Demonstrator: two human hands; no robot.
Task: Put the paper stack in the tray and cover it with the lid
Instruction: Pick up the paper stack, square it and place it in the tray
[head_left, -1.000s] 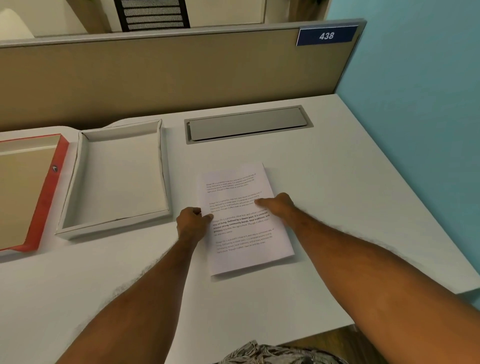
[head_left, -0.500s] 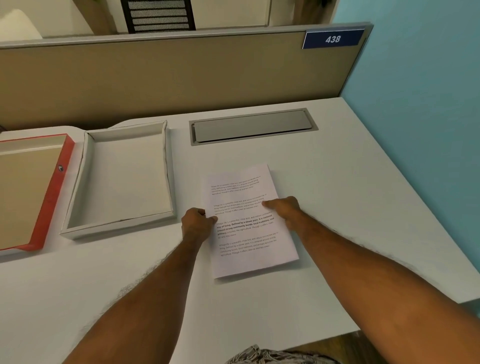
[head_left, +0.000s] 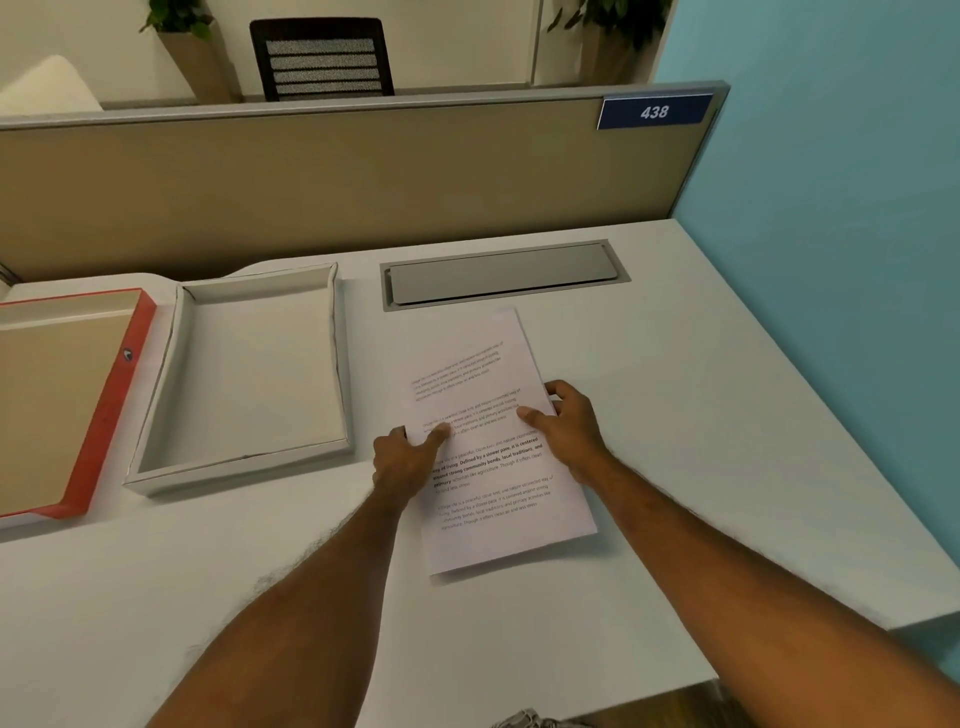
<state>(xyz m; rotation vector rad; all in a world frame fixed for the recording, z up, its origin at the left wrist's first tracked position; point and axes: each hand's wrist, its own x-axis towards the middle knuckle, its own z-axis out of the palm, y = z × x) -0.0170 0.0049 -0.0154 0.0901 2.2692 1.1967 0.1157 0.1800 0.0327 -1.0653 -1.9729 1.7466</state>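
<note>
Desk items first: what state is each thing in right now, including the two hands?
Paper stack: on the desk, outside the tray, gripped at both long edges.
Tray: empty, uncovered.
Lid: upside down left of the tray, hollow side up.
Left hand: pinching the stack's left edge, thumb on top.
Right hand: gripping the stack's right edge, thumb on top.
Cable hatch: closed.

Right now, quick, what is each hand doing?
Left hand: closed on the paper stack, gripping its left edge.
Right hand: closed on the stack's right edge.
</note>
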